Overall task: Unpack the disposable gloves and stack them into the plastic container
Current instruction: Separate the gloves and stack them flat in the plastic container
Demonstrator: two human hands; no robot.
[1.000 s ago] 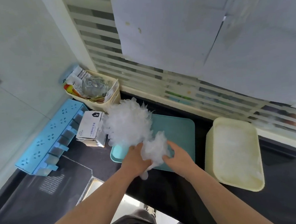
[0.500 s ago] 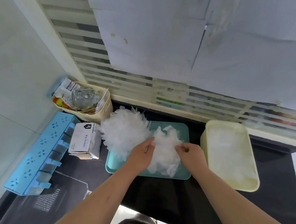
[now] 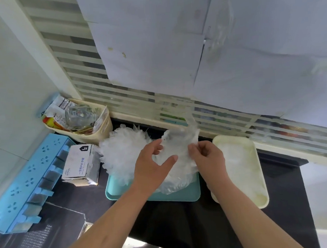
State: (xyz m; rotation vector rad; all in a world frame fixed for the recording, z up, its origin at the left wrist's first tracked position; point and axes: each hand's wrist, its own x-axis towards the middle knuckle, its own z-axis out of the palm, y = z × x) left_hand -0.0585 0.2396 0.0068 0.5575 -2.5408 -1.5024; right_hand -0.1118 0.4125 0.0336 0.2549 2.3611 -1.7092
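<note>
left hand (image 3: 152,163) and right hand (image 3: 207,157): held close together, a little apart, over the teal tray (image 3: 183,197) | glove clump (image 3: 180,157): gripped by both hands, right fingers pinched on its edge | loose glove pile (image 3: 122,152): heaped on the tray's left | plastic container (image 3: 260,175): set just right of the tray, gloves inside | glove box (image 3: 76,164): lying left of the tray
</note>
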